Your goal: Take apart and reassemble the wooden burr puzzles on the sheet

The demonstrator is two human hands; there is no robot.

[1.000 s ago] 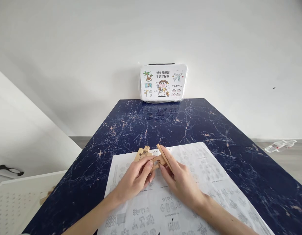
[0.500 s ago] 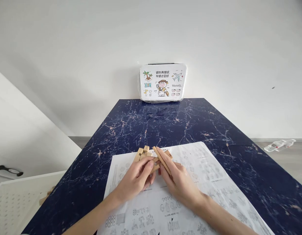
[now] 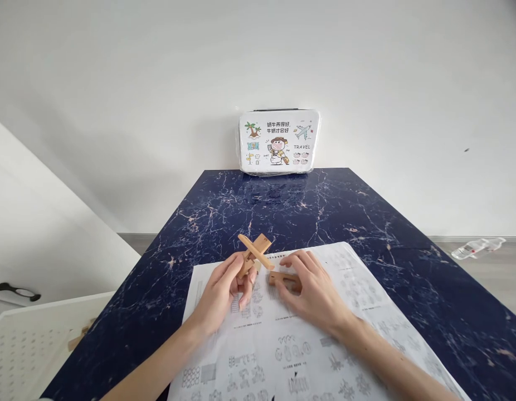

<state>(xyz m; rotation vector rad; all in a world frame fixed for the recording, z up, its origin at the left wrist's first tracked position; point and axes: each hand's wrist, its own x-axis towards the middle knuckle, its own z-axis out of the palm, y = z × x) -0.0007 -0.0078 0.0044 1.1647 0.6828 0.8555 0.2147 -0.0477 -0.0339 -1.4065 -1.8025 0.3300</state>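
Observation:
My left hand point(image 3: 221, 287) is closed on a pair of crossed wooden pieces, tilted up above the paper. One is a broad wooden block point(image 3: 262, 243) with a dark mark near its end; a slimmer wooden stick point(image 3: 256, 252) lies across it. Fingers hide the lower part of these pieces. To the right, my right hand point(image 3: 312, 284) is curled round a notched wooden block point(image 3: 278, 277) low over the paper, thumb on its near side. The palm covers that block's right end. Behind the left fingers, a paler wooden piece point(image 3: 257, 268) shows only in part.
A white sheet printed with puzzle diagrams point(image 3: 249, 345) covers the near part of the blue marbled table point(image 3: 262, 214). A white cartoon case point(image 3: 278, 142) stands against the wall. At left is a white perforated surface point(image 3: 24, 345); plastic bottles point(image 3: 477, 248) lie on the floor at right.
My left hand has raised the crossed pieces and tilted them away. My right hand has let go of the stick, moved right and closed round the notched block.

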